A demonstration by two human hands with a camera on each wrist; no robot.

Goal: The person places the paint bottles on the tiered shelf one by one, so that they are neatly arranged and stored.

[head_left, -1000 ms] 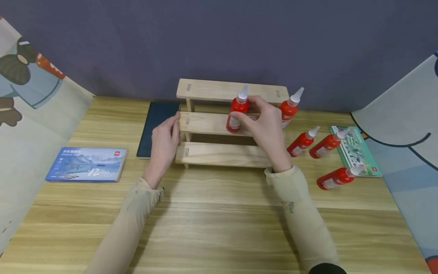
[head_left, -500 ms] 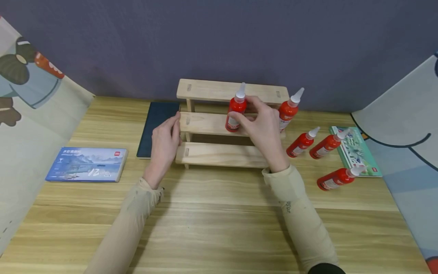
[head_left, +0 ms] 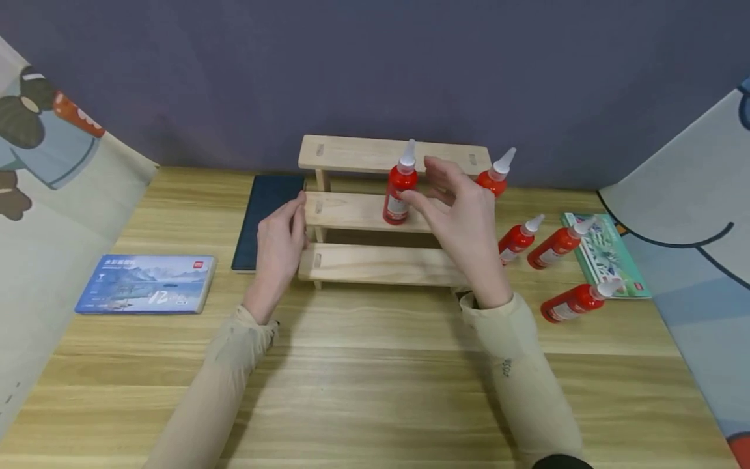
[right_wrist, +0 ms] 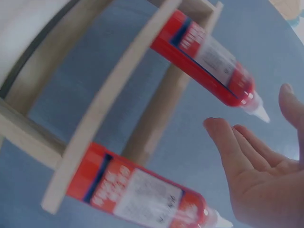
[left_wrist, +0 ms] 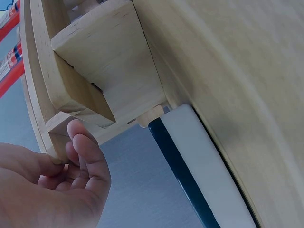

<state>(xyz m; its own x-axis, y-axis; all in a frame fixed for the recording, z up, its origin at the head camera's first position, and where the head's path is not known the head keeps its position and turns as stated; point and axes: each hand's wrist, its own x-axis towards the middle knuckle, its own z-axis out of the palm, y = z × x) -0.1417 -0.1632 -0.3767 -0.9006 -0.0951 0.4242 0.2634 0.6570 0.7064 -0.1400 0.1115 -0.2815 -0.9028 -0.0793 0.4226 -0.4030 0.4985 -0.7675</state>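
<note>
- Two hands work at a three-step wooden rack (head_left: pixel 375 264) that stands on the counter (head_left: pixel 375 365), against the far wall.
- Left hand (head_left: pixel 280 244): it rests against the left end of the rack, at the middle and lowest steps. In the left wrist view the fingers (left_wrist: pixel 88 156) curl lightly against the edge of a step without clasping it; the hand is relaxed and grips nothing.
- Right hand (head_left: pixel 463 218): it is released, with fingers spread and straight, and holds nothing. It hovers just right of the bottle (head_left: pixel 398 189), apart from it. The right wrist view confirms a gap between the fingertips (right_wrist: pixel 216 128) and the bottle.
- Bottle: red, with a white pointed nozzle. It stands upright on the middle step of the rack, a little right of the step's centre.
- Second bottle (head_left: pixel 494 174): it stands upright at the right end of the rack, partly hidden behind the right hand. Which step carries it cannot be told.
- Three more red bottles lie on their sides on the counter right of the rack: two far ones side by side (head_left: pixel 518 238) (head_left: pixel 556 244) and one nearer (head_left: pixel 577 301).
- Green booklet (head_left: pixel 612 260): it lies flat, right of the lying bottles.
- Dark book (head_left: pixel 263 218): it lies flat just left of the rack, beyond the left hand.
- Blue box (head_left: pixel 146 283): it lies flat on the counter, well left of the rack.
</note>
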